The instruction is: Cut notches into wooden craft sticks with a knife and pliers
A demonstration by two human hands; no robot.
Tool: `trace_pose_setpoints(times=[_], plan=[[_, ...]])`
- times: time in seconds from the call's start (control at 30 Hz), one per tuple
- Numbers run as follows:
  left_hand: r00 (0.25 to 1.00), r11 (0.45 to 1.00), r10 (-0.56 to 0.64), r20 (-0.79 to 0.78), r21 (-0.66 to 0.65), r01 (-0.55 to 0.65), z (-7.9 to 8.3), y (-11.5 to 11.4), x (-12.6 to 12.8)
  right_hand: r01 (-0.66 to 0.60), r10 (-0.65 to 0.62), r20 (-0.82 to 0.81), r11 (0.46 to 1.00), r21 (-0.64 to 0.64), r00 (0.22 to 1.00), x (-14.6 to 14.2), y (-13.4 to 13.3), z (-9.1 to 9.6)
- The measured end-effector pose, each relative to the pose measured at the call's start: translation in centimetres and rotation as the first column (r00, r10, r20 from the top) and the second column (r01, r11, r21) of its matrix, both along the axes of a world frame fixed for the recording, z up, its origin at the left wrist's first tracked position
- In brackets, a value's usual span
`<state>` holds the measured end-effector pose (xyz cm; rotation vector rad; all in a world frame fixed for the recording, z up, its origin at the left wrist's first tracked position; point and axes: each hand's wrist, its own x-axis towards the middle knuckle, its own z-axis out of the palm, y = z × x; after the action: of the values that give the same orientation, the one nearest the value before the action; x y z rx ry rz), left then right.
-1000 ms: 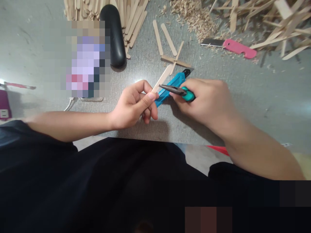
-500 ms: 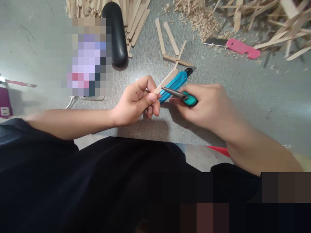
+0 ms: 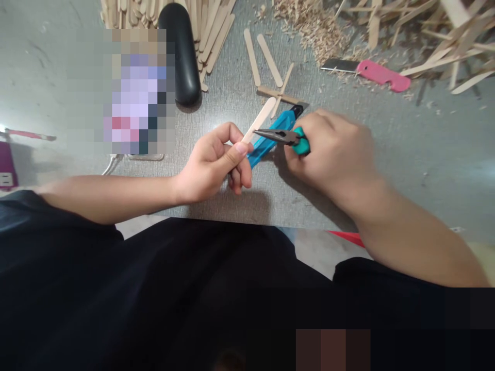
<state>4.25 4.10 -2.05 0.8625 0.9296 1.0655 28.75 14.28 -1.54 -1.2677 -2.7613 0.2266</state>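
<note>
Above the near edge of the grey table, one stick slants toward 1 o'clock, pinched between thumb and fingers of the left hand. Right hand is closed around the teal handle of the pliers; the jaws appear nearly together, tips at the stick. Whether they bite it cannot be told. From the stick: blue cutter just beside, 4 o'clock; crossed strips, 1 o'clock; two loose sticks, 12. Farther out: shavings, 1 o'clock; pink knife and tangled strips, 2; stick pile, 11; black oblong, 10, contents hidden; purple item, 9. Past the table edge, 5 o'clock: something red.
</note>
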Motion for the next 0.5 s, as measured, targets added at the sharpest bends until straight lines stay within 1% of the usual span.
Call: trace_pose_setpoints(times=[0.07, 0.1, 0.13, 0.2, 0.23, 0.27, 0.3, 0.33, 0.37, 0.4, 0.43, 0.5], plan=[[0.999, 0.999, 0.034, -0.019, 0.024, -0.033, -0.4, 0.2, -0.1, 0.000, -0.009, -0.076, 0.994, -0.110, 0.997, -0.3, -0.6, 1.1], [0.999, 0.998, 0.046, -0.023, 0.035, -0.045, -0.5, 0.3, -0.1, -0.023, 0.000, -0.115, 0.980, -0.197, 0.993, -0.4, -0.9, 1.7], [0.998, 0.998, 0.052, -0.023, 0.043, -0.051, -0.6, 0.3, -0.1, -0.049, 0.005, -0.152, 0.957, -0.286, 0.988, -0.5, -1.2, 2.4], [0.999, 0.997, 0.047, -0.011, 0.054, -0.046, -0.6, 0.3, -0.1, -0.085, -0.002, -0.194, 0.893, -0.443, 0.981, -0.7, -1.5, 3.5], [0.999, 0.998, 0.043, -0.001, 0.054, -0.043, -0.6, 0.3, -0.1, -0.100, -0.003, -0.207, 0.869, -0.485, 0.978, -0.7, -1.6, 3.8], [0.999, 0.998, 0.037, 0.011, 0.050, -0.038, -0.6, 0.3, -0.1, -0.110, 0.003, -0.218, 0.867, -0.485, 0.976, -0.6, -1.6, 3.9], [0.999, 0.999, 0.026, 0.026, 0.039, -0.027, -0.6, 0.3, 0.0, -0.116, 0.017, -0.222, 0.890, -0.441, 0.975, -0.5, -1.5, 3.7], [0.999, 1.000, 0.008, 0.045, 0.020, -0.009, -0.5, 0.3, -0.1, -0.109, 0.034, -0.216, 0.931, -0.348, 0.976, -0.3, -1.3, 3.3], [0.997, 1.000, -0.017, 0.070, -0.002, 0.017, -0.5, 0.4, -0.1, -0.096, 0.051, -0.200, 0.971, -0.221, 0.979, -0.2, -1.1, 2.8], [0.994, 0.998, -0.049, 0.101, -0.024, 0.051, -0.4, 0.4, -0.1, -0.078, 0.063, -0.163, 0.993, -0.084, 0.985, 0.0, -0.8, 2.1], [0.987, 0.995, -0.082, 0.137, -0.043, 0.089, -0.4, 0.4, -0.1, -0.054, 0.060, -0.133, 0.998, 0.042, 0.989, 0.2, -0.5, 1.4], [0.966, 0.986, -0.137, 0.221, -0.059, 0.153, -0.2, 0.3, -0.1, -0.045, 0.060, -0.089, 0.986, 0.161, 0.994, 0.5, 0.2, 0.0]])
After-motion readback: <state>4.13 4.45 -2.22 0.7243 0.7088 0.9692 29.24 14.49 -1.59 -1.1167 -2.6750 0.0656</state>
